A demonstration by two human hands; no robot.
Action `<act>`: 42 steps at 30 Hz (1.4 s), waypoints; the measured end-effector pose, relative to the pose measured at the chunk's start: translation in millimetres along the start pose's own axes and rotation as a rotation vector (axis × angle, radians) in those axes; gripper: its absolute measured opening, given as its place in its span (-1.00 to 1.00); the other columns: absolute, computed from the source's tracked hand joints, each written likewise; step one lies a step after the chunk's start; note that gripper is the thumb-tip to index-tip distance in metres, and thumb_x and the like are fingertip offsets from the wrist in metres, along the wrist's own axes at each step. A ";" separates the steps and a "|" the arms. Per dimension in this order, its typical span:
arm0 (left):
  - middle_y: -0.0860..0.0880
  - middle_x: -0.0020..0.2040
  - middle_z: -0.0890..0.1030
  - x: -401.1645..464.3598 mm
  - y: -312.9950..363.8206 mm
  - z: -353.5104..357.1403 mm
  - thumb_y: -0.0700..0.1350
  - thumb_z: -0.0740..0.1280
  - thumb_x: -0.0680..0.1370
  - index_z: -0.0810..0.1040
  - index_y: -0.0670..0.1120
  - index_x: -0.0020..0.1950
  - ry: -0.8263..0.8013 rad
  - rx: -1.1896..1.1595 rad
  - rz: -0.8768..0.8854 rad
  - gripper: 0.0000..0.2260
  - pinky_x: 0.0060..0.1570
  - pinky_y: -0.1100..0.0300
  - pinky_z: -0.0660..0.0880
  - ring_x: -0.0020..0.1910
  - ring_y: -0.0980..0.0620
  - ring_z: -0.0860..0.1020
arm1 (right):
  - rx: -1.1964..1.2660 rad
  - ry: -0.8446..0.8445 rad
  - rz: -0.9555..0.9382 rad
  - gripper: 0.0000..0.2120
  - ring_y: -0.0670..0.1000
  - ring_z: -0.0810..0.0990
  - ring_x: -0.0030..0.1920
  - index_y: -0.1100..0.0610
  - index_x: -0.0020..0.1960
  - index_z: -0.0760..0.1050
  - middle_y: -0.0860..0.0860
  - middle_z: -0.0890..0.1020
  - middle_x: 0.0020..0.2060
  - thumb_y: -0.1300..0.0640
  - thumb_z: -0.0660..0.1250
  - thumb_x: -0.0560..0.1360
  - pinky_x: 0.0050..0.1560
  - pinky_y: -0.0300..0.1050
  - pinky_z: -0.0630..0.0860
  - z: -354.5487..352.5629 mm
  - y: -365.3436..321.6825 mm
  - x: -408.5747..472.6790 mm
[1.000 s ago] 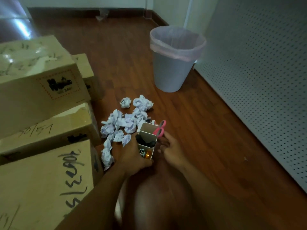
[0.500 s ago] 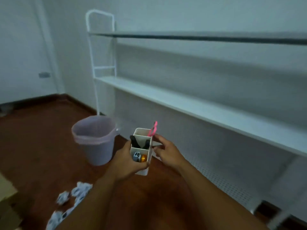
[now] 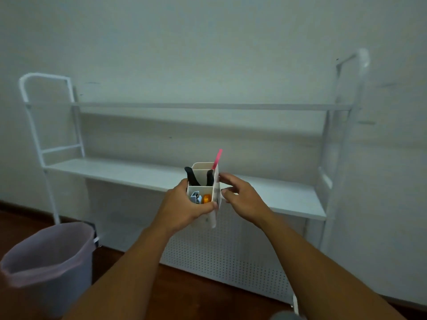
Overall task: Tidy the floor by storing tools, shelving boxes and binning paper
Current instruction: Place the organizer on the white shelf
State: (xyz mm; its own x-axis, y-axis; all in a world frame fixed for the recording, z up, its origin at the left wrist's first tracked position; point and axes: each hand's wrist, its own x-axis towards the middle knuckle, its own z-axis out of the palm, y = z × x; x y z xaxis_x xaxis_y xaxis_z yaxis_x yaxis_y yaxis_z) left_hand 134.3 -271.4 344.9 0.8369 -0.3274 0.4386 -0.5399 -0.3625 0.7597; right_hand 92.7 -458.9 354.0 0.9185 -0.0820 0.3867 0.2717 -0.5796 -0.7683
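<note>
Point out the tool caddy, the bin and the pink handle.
caddy [image 3: 200,169]: head view, inner wall of the back compartment.
bin [image 3: 69,273]: head view, outer side wall.
pink handle [image 3: 217,158]: head view, middle of the part sticking out.
</note>
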 end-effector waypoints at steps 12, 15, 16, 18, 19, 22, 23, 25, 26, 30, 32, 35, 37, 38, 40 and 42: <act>0.10 0.03 0.61 94.4 39.6 116.4 0.16 0.58 0.30 0.46 0.07 0.24 -0.081 -0.043 -0.001 -0.41 -0.05 0.13 0.63 -0.03 0.12 0.61 | -0.884 0.065 0.460 -0.37 0.16 0.01 0.61 0.19 0.59 0.12 0.15 0.15 0.60 -0.17 -0.12 0.67 0.58 0.09 -0.02 -102.9 109.6 -25.7; 0.08 0.07 0.61 115.5 44.2 145.0 0.19 0.57 0.29 0.46 0.07 0.24 -0.124 -0.026 0.003 -0.41 -0.07 0.16 0.60 -0.01 0.08 0.61 | -0.908 0.060 0.479 -0.32 0.16 0.05 0.61 0.20 0.59 0.13 0.14 0.17 0.59 -0.22 -0.18 0.65 0.59 0.11 -0.01 -102.7 113.3 -23.5; 0.08 0.07 0.61 122.8 46.0 153.7 0.19 0.56 0.29 0.45 0.08 0.23 -0.143 -0.013 0.007 -0.41 -0.08 0.16 0.60 -0.01 0.08 0.60 | -0.930 0.070 0.475 -0.31 0.16 0.06 0.60 0.20 0.59 0.13 0.14 0.18 0.59 -0.22 -0.19 0.65 0.59 0.12 -0.01 -100.5 114.6 -23.5; 0.08 0.07 0.61 135.9 47.8 169.9 0.21 0.56 0.28 0.45 0.09 0.21 -0.173 0.012 0.016 -0.41 -0.07 0.13 0.60 -0.01 0.07 0.60 | -0.962 0.103 0.467 -0.30 0.15 0.06 0.61 0.19 0.59 0.12 0.14 0.17 0.59 -0.23 -0.22 0.64 0.59 0.11 -0.01 -95.9 118.6 -25.0; 0.08 0.07 0.60 140.6 47.7 176.7 0.23 0.55 0.28 0.45 0.09 0.21 -0.178 0.019 0.017 -0.41 -0.07 0.13 0.59 -0.01 0.06 0.60 | -0.967 0.117 0.463 -0.30 0.15 0.06 0.61 0.19 0.60 0.12 0.14 0.17 0.60 -0.23 -0.23 0.64 0.60 0.11 -0.01 -94.6 120.7 -25.5; 0.10 0.00 0.57 148.7 45.5 190.9 0.27 0.53 0.29 0.43 0.11 0.17 -0.169 0.033 0.023 -0.44 -0.10 0.12 0.60 -0.09 0.11 0.58 | -0.964 0.131 0.452 -0.30 0.14 0.06 0.61 0.17 0.60 0.13 0.13 0.17 0.60 -0.23 -0.23 0.63 0.60 0.09 -0.03 -93.2 126.3 -24.4; 0.11 -0.01 0.57 149.8 44.5 193.3 0.29 0.52 0.29 0.42 0.12 0.16 -0.163 0.028 0.022 -0.44 -0.09 0.10 0.61 -0.10 0.12 0.58 | -0.963 0.136 0.445 -0.31 0.14 0.07 0.61 0.16 0.59 0.14 0.13 0.18 0.59 -0.23 -0.22 0.63 0.59 0.09 -0.03 -92.8 127.1 -23.8; 0.11 0.02 0.58 149.2 42.5 195.8 0.32 0.51 0.28 0.45 0.10 0.21 -0.143 0.005 0.013 -0.39 -0.07 0.09 0.60 -0.05 0.08 0.59 | -0.965 0.146 0.432 -0.31 0.14 0.09 0.60 0.16 0.58 0.17 0.12 0.21 0.59 -0.23 -0.22 0.63 0.59 0.09 -0.02 -91.8 129.5 -23.0; 0.11 0.04 0.58 147.5 42.0 196.2 0.33 0.50 0.29 0.45 0.09 0.24 -0.136 0.001 0.012 -0.37 -0.11 0.14 0.57 -0.03 0.07 0.58 | -0.968 0.146 0.432 -0.31 0.15 0.09 0.60 0.16 0.58 0.18 0.12 0.21 0.58 -0.22 -0.22 0.63 0.59 0.09 -0.01 -91.6 130.4 -22.8; 0.11 0.09 0.57 136.1 36.9 195.0 0.32 0.47 0.33 0.44 0.08 0.28 -0.139 -0.018 0.031 -0.38 -0.20 0.29 0.47 -0.08 0.16 0.54 | -0.981 0.128 0.438 -0.31 0.16 0.08 0.60 0.19 0.58 0.16 0.14 0.20 0.58 -0.21 -0.25 0.63 0.59 0.08 -0.01 -90.6 131.3 -21.9; 0.10 0.13 0.56 131.2 36.3 193.7 0.30 0.46 0.35 0.43 0.07 0.30 -0.147 -0.014 0.039 -0.39 -0.22 0.35 0.44 -0.07 0.14 0.53 | -0.972 0.134 0.441 -0.34 0.16 0.08 0.60 0.19 0.58 0.16 0.14 0.21 0.58 -0.19 -0.21 0.65 0.59 0.07 -0.01 -90.8 129.9 -21.5; 0.06 0.22 0.57 127.7 38.3 193.8 0.27 0.44 0.39 0.42 0.04 0.35 -0.146 -0.003 0.037 -0.39 -0.26 0.41 0.39 -0.01 0.10 0.52 | -0.961 0.154 0.427 -0.36 0.15 0.11 0.60 0.17 0.56 0.20 0.12 0.24 0.57 -0.19 -0.18 0.65 0.58 0.06 0.00 -90.8 127.7 -22.7; 0.03 0.26 0.57 125.8 40.4 194.2 0.26 0.44 0.41 0.41 0.04 0.37 -0.155 0.006 0.035 -0.39 -0.26 0.42 0.37 0.00 0.10 0.50 | -0.959 0.157 0.426 -0.36 0.15 0.11 0.60 0.17 0.56 0.21 0.12 0.24 0.57 -0.20 -0.18 0.66 0.57 0.05 0.01 -90.9 127.6 -23.2; 0.03 0.27 0.56 124.9 41.0 194.0 0.25 0.44 0.41 0.41 0.04 0.38 -0.159 0.010 0.032 -0.38 -0.25 0.42 0.38 0.01 0.10 0.50 | -0.959 0.159 0.425 -0.36 0.14 0.12 0.60 0.16 0.56 0.22 0.12 0.25 0.57 -0.20 -0.18 0.66 0.57 0.05 0.02 -91.1 127.6 -23.2; 0.02 0.30 0.55 123.9 41.9 193.9 0.25 0.43 0.41 0.39 0.03 0.40 -0.170 0.009 0.026 -0.37 -0.19 0.38 0.41 0.02 0.10 0.49 | -0.960 0.164 0.419 -0.36 0.13 0.15 0.59 0.15 0.54 0.25 0.10 0.28 0.56 -0.20 -0.17 0.66 0.56 0.04 0.05 -91.4 127.5 -23.4; 0.01 0.32 0.54 123.1 42.7 193.2 0.23 0.44 0.42 0.37 0.03 0.42 -0.183 -0.002 0.026 -0.36 -0.09 0.33 0.43 0.04 0.09 0.49 | -0.959 0.171 0.415 -0.37 0.12 0.20 0.57 0.15 0.52 0.29 0.10 0.32 0.53 -0.20 -0.17 0.66 0.56 0.04 0.09 -90.8 127.6 -23.9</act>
State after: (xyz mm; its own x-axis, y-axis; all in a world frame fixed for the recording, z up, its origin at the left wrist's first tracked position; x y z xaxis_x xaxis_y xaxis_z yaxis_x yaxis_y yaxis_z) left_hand 196.9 -495.8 338.6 0.7926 -0.4899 0.3631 -0.5605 -0.3506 0.7503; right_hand 79.4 -604.6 293.0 0.8145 -0.4902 0.3103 -0.4632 -0.8715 -0.1609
